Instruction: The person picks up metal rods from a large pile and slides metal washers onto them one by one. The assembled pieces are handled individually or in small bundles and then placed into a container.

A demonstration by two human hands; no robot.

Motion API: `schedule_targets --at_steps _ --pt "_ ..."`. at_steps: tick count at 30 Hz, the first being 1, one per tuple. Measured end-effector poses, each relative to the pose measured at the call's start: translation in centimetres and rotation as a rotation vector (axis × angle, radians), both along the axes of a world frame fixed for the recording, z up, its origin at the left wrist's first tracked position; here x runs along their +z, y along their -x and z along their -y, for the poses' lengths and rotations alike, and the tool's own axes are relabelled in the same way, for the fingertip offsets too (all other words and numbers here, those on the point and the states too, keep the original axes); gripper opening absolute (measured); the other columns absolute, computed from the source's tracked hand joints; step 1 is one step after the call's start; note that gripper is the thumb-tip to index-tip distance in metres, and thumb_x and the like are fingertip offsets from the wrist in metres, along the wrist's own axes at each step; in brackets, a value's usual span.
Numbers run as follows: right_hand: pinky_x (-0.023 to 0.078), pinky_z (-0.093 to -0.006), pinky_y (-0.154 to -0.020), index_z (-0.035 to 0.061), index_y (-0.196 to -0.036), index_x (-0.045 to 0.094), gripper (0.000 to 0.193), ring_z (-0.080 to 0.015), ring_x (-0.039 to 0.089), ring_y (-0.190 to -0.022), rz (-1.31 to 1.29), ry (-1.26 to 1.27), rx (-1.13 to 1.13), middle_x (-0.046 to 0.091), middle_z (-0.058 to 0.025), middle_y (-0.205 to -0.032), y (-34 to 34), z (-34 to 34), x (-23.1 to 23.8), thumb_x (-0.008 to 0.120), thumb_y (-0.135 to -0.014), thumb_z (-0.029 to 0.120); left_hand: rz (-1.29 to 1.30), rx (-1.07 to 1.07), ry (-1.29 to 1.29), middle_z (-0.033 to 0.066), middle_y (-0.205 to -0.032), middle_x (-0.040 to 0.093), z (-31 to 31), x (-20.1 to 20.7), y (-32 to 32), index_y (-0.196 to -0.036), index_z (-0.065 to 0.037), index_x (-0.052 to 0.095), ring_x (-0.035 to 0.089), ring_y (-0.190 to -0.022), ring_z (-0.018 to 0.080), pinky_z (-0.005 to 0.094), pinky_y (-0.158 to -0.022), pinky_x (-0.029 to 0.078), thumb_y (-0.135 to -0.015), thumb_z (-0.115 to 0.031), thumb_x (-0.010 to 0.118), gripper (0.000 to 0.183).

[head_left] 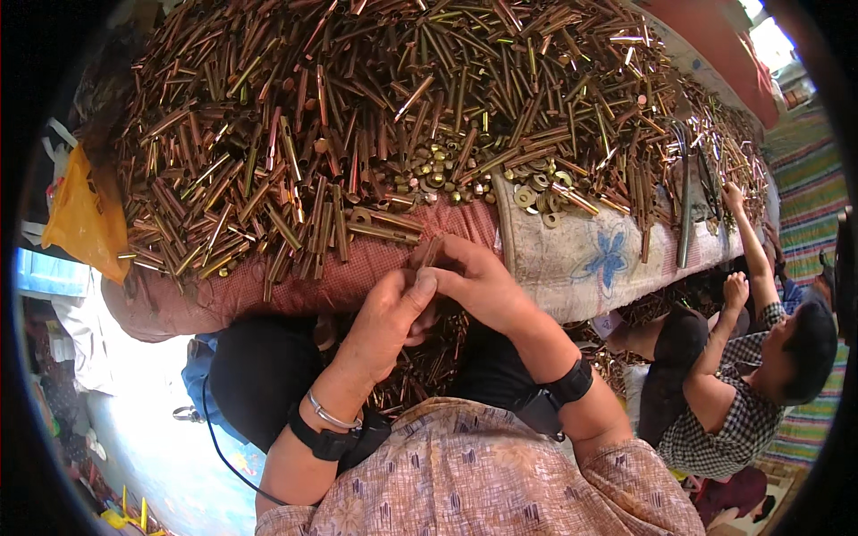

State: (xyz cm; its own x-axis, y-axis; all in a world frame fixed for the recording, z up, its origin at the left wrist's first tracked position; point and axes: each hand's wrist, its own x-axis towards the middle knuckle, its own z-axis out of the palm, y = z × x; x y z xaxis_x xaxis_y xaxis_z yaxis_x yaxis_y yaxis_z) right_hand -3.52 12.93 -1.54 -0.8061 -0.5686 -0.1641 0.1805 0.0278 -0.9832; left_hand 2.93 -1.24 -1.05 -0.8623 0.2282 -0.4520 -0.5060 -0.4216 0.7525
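Observation:
In front of my lap, both hands meet at the near edge of a big pile of brass-coloured metal tubes (357,98). My left hand (380,322) is closed, its thumb pressed toward the fingers. My right hand (483,284) is closed too, fingertips against the left ones. Between them shows the end of a metal tube (431,251), mostly hidden by the fingers. Just beyond my hands lie small brass nuts (433,171) and flat washers (525,196) in a loose heap.
The pile rests on a red woven sack (232,304) and a pale sack with a blue flower (567,263). A yellow-orange plastic bag (85,219) hangs at left. To the right, another person (724,393) in a checked shirt reaches into the pile near a long metal tool (685,210).

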Motion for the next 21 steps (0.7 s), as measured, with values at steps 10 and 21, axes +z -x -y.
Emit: schedule_targets --at_steps 10,21 --pt "0.042 -0.0366 -0.078 0.0025 -0.099 0.055 0.03 -0.0318 0.049 -0.09 -1.257 -0.805 -0.328 0.054 -0.0155 -0.098 7.8 -2.6 -0.2 0.052 -0.069 -0.003 -0.003 0.1 0.015 -0.0017 -0.071 0.045 -0.2 -0.4 0.1 -0.092 -0.006 0.051 0.035 -0.054 0.0038 0.0165 -0.044 0.029 -0.088 -0.022 0.052 0.016" --pt "0.039 -0.0366 -0.075 0.0033 -0.091 0.053 0.016 -0.0321 0.049 -0.081 -1.212 -0.717 -0.229 0.055 -0.014 -0.082 8.7 -1.1 0.4 0.054 -0.075 0.004 0.054 0.139 -0.036 -0.0058 -0.062 0.038 0.1 -0.2 0.1 -0.085 -0.008 0.048 0.031 -0.047 0.0021 0.0167 -0.041 0.026 -0.084 -0.016 0.057 0.012"
